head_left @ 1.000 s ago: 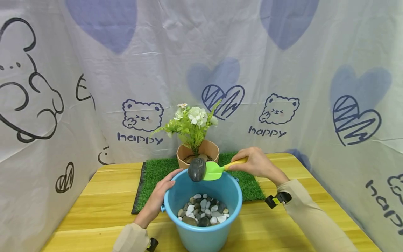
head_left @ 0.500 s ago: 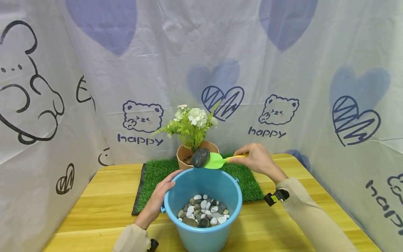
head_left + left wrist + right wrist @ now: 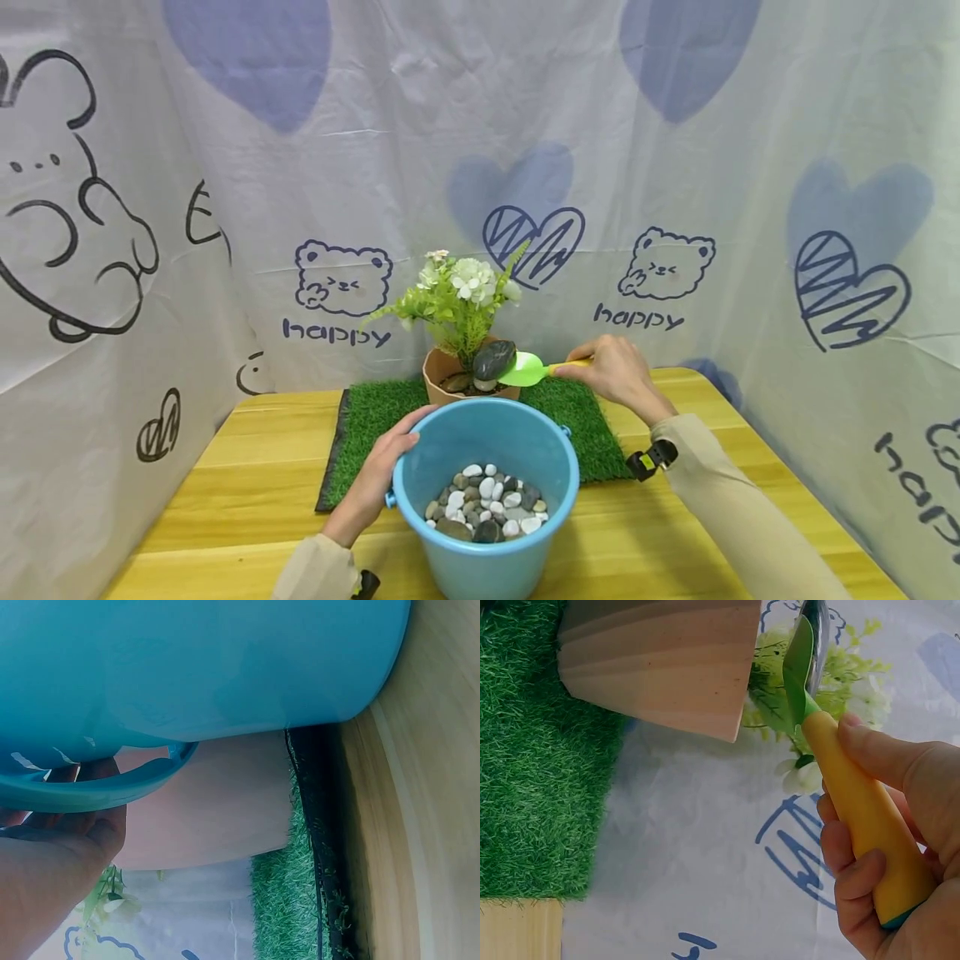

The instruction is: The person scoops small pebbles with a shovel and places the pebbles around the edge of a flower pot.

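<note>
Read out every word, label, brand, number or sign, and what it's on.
"happy": white printed fabric backdrop, beneath left blue bear outline
"happy": backdrop, beneath right bear outline
"hap", then cut off: right white fabric wall
Yellow patch on black wristband: any lettering too small to read

Soft, even light fills the head view, and the cloth [image 3: 427,125] beyond the right fingers [image 3: 592,353] is in clear focus. The scoop [image 3: 525,369] just ahead of them catches a pale highlight; a faint, soft-edged shadow lies on the desk [image 3: 630,542] below them. Between both sets of fingers, the bucket [image 3: 483,575] is darker inside than at its rim. Wide-angle distortion stretches the edges. The left wrist view is bluish and hazy, the left fingers [image 3: 105,825] dim. In the right wrist view the stone [image 3: 820,645] glints past the fingers; the flowers [image 3: 802,777] behind look soft and washed out.
</note>
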`<state>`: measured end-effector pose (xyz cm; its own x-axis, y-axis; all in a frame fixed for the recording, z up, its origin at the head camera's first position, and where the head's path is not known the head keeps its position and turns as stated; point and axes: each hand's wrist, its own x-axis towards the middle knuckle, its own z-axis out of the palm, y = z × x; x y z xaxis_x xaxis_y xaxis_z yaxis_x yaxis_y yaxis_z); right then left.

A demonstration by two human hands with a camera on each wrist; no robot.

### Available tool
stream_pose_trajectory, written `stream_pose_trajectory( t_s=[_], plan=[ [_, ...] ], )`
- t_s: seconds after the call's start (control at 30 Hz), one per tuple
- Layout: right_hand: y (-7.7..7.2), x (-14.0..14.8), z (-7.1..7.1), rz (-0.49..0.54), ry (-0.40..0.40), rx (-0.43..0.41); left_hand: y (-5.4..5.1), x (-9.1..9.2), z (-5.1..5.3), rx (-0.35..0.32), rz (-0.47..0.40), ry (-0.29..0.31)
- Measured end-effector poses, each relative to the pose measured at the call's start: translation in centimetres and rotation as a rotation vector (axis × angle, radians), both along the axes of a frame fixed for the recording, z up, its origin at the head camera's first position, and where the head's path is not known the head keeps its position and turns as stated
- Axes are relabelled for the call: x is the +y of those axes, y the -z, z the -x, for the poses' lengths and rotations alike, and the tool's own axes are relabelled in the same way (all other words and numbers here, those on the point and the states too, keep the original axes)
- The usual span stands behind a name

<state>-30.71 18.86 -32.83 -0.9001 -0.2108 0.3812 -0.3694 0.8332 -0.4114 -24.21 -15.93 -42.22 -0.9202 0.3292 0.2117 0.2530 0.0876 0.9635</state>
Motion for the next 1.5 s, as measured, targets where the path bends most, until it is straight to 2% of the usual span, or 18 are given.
stream_pose_trajectory(
  t_s=[0.17,0.47,0.73,1.0,1.3,1.5],
  plan=[
    [0.1,-0.2,0.9,-0.010,-0.005,-0.001,-0.1,0.1,0.1,-0.002,-0.004,-0.001],
    [0.5,-0.7,3.0,0.007,-0.045,-0.085,-0.2,0.1,-0.1,-0.002,-0.010,0.002],
    [1.1,-1.6,4.6,-0.018,-0.070,-0.132,-0.1,0.1,-0.1,-0.003,-0.011,-0.002],
    [1.3,-2.4,6.0,-0.047,-0.146,-0.114,0.0,0.1,-0.1,-0.004,-0.013,-0.002],
    [0.4,-2.8,7.1,-0.133,-0.237,-0.054,-0.2,0.0,0.2,0.000,-0.007,-0.006],
    [0.7,-3.1,7.9,-0.151,-0.282,-0.075,-0.1,0.2,0.0,-0.018,-0.020,0.003]
  ],
)
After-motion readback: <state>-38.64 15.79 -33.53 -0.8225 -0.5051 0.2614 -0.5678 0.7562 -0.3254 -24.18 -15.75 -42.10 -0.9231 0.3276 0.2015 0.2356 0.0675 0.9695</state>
